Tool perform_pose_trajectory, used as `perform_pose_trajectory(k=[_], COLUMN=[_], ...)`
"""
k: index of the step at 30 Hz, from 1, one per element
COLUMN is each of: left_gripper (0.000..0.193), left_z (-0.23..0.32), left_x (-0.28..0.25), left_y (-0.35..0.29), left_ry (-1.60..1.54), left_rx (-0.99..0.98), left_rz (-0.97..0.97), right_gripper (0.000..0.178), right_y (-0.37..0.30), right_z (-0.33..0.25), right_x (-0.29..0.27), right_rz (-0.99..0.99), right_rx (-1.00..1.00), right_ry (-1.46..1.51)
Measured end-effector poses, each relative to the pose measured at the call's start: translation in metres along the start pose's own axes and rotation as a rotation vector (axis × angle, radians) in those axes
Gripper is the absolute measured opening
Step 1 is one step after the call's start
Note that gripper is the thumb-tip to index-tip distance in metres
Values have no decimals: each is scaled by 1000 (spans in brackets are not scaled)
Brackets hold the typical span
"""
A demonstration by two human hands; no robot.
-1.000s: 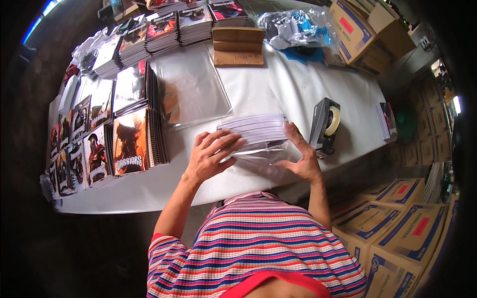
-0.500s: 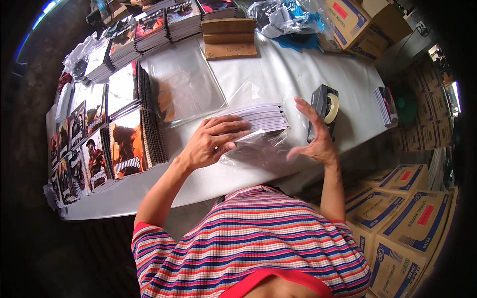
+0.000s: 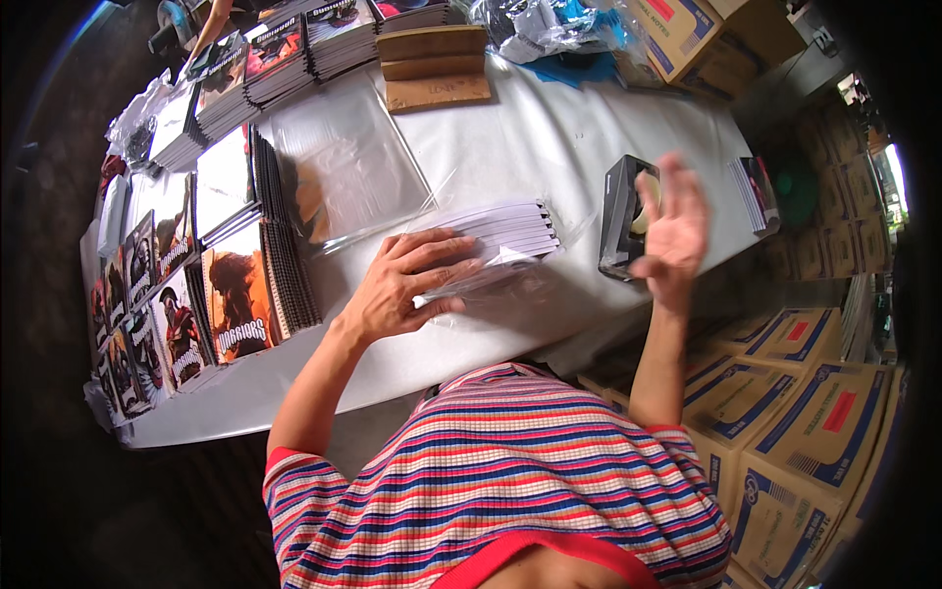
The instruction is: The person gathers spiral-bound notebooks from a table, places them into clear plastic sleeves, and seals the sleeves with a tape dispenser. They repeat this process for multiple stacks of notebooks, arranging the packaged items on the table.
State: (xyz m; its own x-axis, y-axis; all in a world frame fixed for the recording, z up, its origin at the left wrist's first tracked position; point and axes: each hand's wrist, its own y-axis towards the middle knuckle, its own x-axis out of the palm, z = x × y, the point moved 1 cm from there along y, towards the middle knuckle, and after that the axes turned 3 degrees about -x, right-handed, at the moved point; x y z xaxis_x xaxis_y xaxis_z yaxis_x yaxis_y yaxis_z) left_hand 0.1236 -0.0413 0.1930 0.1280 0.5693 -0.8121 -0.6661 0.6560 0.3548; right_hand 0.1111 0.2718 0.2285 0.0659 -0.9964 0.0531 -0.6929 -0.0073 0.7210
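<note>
A small stack of notebooks [image 3: 515, 230] lies on the white-covered table, wrapped in clear plastic film [image 3: 505, 279]. My left hand [image 3: 404, 280] holds its left end, fingers laid over the top and thumb along the near side. To the right stands a black tape dispenser [image 3: 617, 221] with a roll of pale tape. My right hand [image 3: 679, 234] is raised beside the dispenser, overlapping its right side in view. Its fingers are spread, slightly smeared by motion, and nothing shows in them. Whether it touches the tape cannot be made out.
Clear plastic sheets [image 3: 353, 162] lie behind my left hand. Notebook stacks [image 3: 240, 290] fill the table's left side. A brown cardboard piece [image 3: 437, 83] sits at the back. Cartons [image 3: 810, 412] stand at right. Another person's arm [image 3: 211, 31] shows at far left.
My right hand has moved right and up, from beside the wrapped stack to the tape dispenser. The film's near side now lies closer against the stack. My left hand stays on the stack.
</note>
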Motion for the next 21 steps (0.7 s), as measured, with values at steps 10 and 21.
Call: perform_pose_trajectory(k=[10,21], left_gripper=[90,108], left_z=[6,8], left_x=[-15,-26], left_y=[3,22], left_ry=[189,21], left_rx=[98,44], left_rz=[-234,-290], right_gripper=[81,78], right_y=[-27,-6], right_z=[24,11], right_x=[30,54], right_rz=[-555,-996], right_rx=[242,-38], right_ry=[-297,-815])
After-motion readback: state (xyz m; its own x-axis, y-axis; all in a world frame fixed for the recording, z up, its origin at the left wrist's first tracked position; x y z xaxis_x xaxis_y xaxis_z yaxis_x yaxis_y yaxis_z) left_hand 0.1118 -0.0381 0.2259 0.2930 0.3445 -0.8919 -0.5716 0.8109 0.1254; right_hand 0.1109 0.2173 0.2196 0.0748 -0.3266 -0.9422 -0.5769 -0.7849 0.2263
